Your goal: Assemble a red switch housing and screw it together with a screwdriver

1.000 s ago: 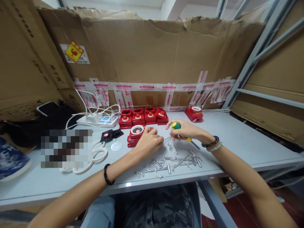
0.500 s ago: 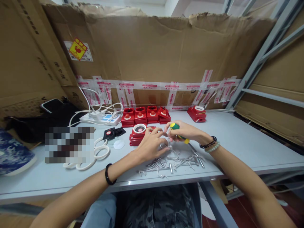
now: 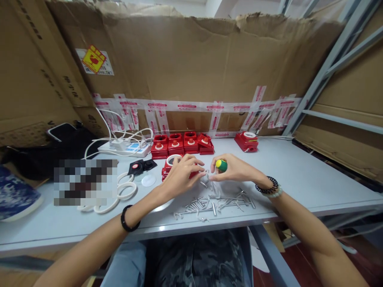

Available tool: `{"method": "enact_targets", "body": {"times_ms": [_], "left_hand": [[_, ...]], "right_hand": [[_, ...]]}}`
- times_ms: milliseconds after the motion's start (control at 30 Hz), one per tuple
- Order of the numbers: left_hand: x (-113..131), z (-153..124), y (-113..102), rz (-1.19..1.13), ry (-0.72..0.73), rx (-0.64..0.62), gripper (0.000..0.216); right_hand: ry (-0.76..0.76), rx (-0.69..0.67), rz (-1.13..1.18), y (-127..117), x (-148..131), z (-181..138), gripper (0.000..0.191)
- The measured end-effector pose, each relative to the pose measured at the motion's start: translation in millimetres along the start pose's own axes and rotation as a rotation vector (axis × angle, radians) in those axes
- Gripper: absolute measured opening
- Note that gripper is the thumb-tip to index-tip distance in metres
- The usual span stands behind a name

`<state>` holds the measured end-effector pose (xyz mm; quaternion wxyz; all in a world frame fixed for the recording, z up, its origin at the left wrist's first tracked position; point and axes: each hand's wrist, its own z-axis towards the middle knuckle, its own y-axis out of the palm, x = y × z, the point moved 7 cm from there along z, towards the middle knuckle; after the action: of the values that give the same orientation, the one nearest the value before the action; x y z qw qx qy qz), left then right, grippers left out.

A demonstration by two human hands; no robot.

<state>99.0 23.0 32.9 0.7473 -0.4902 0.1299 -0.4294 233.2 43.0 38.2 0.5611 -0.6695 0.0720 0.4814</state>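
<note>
My right hand (image 3: 236, 170) is closed around a screwdriver with a green and yellow handle (image 3: 221, 165), its rounded end pointing at me. My left hand (image 3: 181, 175) pinches something small and metallic at its fingertips, close to the right hand's fingers. Both hands hover just above a heap of several metal screws (image 3: 214, 203) on the grey table (image 3: 299, 175). A red box with a white ring on top (image 3: 171, 162) sits just behind my left hand, partly hidden by it.
A row of red button boxes (image 3: 182, 143) stands at the back, another red box (image 3: 247, 141) to the right. A power strip with white cables (image 3: 125, 148), a black part (image 3: 139, 166), a clear disc (image 3: 149, 180) and white rings (image 3: 125, 190) lie left. Cardboard walls surround the table.
The screwdriver has swung up so its handle end faces me. My left hand has moved right and lifted to meet the right hand's fingertips.
</note>
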Motion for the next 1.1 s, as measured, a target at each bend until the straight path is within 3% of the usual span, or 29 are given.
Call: {"method": "enact_targets", "body": {"times_ms": [367, 700, 1100], "left_hand": [[3.0, 0.2, -8.2, 0.009, 0.013, 0.062, 0.011], [-9.6, 1.5, -11.1, -0.109, -0.126, 0.118, 0.010], [-10.0, 1.6, -17.2, -0.262, -0.042, 0.215, 0.005]], "right_hand": [[-0.046, -0.028, -0.029, 8.7, -8.0, -1.1, 0.013], [-0.016, -0.033, 0.026, 6.5, -7.6, -3.2, 0.017], [0.024, -0.026, 0.134, -2.3, -2.8, -4.6, 0.017]]}}
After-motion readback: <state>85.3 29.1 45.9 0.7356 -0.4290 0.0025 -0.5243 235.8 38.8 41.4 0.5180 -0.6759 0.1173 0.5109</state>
